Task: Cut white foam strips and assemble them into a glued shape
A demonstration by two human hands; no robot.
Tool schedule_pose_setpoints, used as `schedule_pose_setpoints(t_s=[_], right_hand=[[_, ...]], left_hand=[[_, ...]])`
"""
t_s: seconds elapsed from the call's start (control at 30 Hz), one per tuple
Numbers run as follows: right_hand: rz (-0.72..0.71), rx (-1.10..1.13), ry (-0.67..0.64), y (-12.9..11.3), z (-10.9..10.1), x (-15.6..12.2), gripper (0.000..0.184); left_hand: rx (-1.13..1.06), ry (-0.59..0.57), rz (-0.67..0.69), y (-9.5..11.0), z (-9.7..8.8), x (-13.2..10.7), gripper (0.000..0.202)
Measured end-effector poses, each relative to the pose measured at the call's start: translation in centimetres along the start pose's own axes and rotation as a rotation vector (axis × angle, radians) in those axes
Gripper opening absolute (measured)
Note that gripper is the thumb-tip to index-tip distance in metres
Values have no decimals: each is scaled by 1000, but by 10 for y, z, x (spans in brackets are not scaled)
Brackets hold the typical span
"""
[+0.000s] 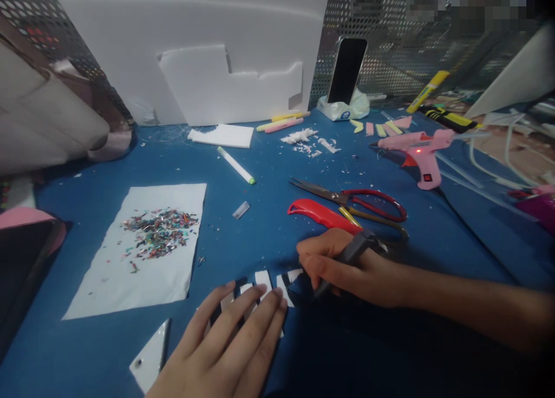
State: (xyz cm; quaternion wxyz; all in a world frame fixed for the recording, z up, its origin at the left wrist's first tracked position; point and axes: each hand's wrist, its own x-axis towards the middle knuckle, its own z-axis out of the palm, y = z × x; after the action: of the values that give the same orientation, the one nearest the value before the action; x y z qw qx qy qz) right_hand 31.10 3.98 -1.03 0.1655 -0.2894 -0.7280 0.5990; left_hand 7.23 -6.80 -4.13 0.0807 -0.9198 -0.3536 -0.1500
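My left hand point(229, 346) lies flat, fingers stretched out, pressing on a small white foam piece with dark stripes point(264, 282) on the blue table point(260, 224). My right hand point(342, 268) is closed round a dark marker or cutter point(353, 250), its tip down at the right end of the striped piece. Red-handled scissors point(355, 202) and a red utility knife point(323, 214) lie just beyond the right hand.
A white sheet point(99, 276) holds a heap of coloured glitter bits point(158, 230). A pink glue gun point(418, 152), a white pen point(236, 165), foam scraps point(303, 139), a propped phone point(346, 71) and white foam boards point(225, 91) stand further back.
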Motion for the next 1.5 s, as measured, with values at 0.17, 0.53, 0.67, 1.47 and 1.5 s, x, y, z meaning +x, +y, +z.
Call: schedule_pose_setpoints(t_s=[0.17,0.53,0.67,1.47,1.5], right_hand=[[-8,18,2,1,0,0,37],[13,16,-30,-2,1,1,38],[12,-6,19,-1,1,1,32],[27,38,7,-2,1,1,33],[31,39,-4,-1,1,1,34]], left_hand=[[-2,0,-1,0,-1,0,38],[-1,-7,6,0,0,0,39],[-1,0,4,0,-1,1,38],[-20,11,-15,1,0,0,37],[-18,10,-15,1,0,0,37]])
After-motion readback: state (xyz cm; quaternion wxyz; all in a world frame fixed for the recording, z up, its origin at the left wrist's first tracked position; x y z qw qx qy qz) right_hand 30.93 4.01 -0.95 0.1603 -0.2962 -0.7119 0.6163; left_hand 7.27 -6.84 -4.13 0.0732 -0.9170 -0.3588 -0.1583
